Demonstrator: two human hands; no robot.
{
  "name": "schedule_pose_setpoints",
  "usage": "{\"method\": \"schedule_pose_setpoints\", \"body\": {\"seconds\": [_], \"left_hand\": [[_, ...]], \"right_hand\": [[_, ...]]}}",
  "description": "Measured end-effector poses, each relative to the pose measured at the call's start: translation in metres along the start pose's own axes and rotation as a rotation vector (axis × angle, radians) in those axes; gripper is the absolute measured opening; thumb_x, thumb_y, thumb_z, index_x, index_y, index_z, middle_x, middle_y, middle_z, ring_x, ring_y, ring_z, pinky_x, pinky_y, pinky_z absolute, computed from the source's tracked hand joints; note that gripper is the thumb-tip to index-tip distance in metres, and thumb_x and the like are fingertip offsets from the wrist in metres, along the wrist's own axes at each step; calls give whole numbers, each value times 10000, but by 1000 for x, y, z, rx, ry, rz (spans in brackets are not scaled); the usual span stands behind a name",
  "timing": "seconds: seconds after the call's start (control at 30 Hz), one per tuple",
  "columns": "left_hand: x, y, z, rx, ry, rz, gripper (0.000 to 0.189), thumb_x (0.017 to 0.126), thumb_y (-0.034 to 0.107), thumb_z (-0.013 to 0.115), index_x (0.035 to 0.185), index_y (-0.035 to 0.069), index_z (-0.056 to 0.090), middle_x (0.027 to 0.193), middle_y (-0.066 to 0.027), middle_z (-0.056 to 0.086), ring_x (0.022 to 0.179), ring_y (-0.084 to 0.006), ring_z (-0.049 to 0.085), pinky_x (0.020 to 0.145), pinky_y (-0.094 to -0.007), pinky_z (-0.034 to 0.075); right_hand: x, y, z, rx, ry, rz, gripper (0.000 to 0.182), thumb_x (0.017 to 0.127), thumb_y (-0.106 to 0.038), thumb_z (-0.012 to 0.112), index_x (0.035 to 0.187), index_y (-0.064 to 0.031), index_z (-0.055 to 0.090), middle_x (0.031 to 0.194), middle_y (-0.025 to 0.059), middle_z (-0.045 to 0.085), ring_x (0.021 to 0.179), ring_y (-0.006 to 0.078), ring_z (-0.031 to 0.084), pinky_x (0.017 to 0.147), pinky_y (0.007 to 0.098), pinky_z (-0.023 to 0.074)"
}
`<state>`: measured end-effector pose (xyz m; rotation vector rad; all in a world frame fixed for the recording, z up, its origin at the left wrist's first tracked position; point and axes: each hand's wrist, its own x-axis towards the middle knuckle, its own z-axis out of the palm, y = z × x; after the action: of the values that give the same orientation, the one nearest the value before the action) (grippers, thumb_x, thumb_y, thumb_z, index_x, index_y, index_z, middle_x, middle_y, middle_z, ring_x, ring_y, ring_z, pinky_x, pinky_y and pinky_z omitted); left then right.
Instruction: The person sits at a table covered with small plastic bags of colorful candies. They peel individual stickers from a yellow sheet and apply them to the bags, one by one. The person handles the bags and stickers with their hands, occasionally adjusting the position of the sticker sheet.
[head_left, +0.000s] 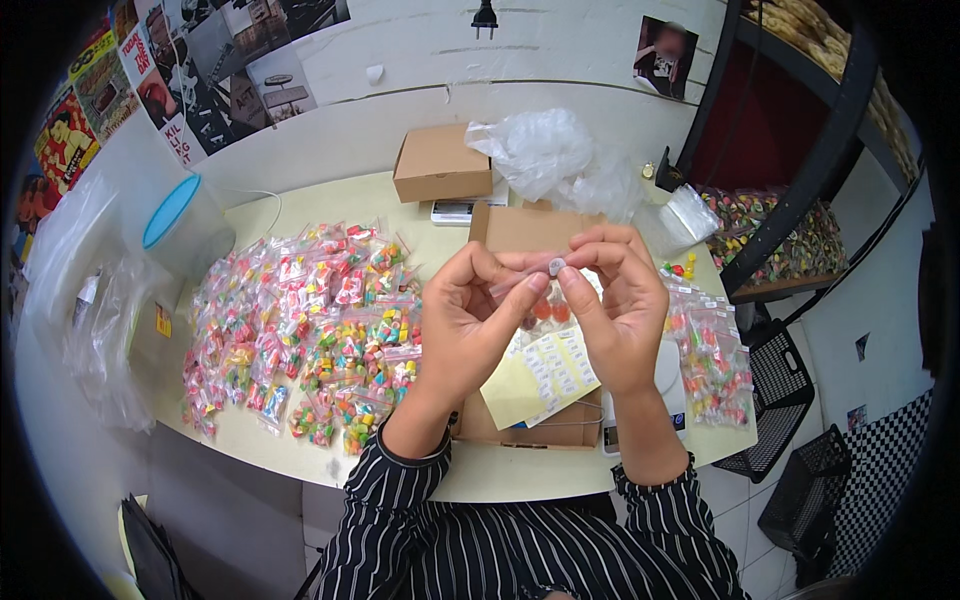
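Note:
My left hand (469, 322) pinches the top edge of a small clear plastic bag (516, 279) between thumb and fingers. Orange-red sweets (555, 307) show below, between my hands; whether they are inside this bag is hard to tell. My right hand (622, 307) holds a small white sticker (556, 266) with thumb and fingertips at the bag's upper edge. Writing on the sticker is too small to make out. Beneath my hands, sheets of white printed labels (564, 364) and a yellow sheet (499, 397) lie over an open cardboard box (487, 439).
Many bagged colourful sweets (322, 322) cover the table's left side. More labelled bags (712, 360) lie at right, beside a digital scale (667, 382). Behind are a closed cardboard box (442, 161), crumpled clear plastic (540, 150) and a blue-lidded tub (184, 225). Black baskets (806, 480) stand on the floor.

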<state>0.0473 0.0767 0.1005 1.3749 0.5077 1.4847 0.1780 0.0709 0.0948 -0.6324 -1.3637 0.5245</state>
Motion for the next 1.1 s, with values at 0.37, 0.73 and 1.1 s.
{"method": "schedule_pose_setpoints", "body": {"seconds": [0.37,0.73,1.1], "left_hand": [[1,-2,0,-106,-25,-23,139,793,-25,570,738,-6,445,951,-197,598,792,-135,601,673,-256,528],[1,-4,-1,-87,-64,-10,158,790,-29,570,722,2,431,938,-210,598,831,-151,599,719,-266,521],[3,-5,-4,-50,19,-38,176,788,7,595,715,18,435,845,-185,623,687,-105,598,593,-219,511]], "right_hand": [[0,4,0,-153,39,-74,80,707,-9,627,772,3,581,843,102,538,799,161,538,721,269,425],[4,0,-4,-144,11,-64,130,650,-31,684,739,-20,588,815,76,551,781,152,545,701,267,425],[2,0,-2,-192,-22,-43,121,643,-21,689,724,-15,600,799,78,558,765,146,555,692,256,430]]}}
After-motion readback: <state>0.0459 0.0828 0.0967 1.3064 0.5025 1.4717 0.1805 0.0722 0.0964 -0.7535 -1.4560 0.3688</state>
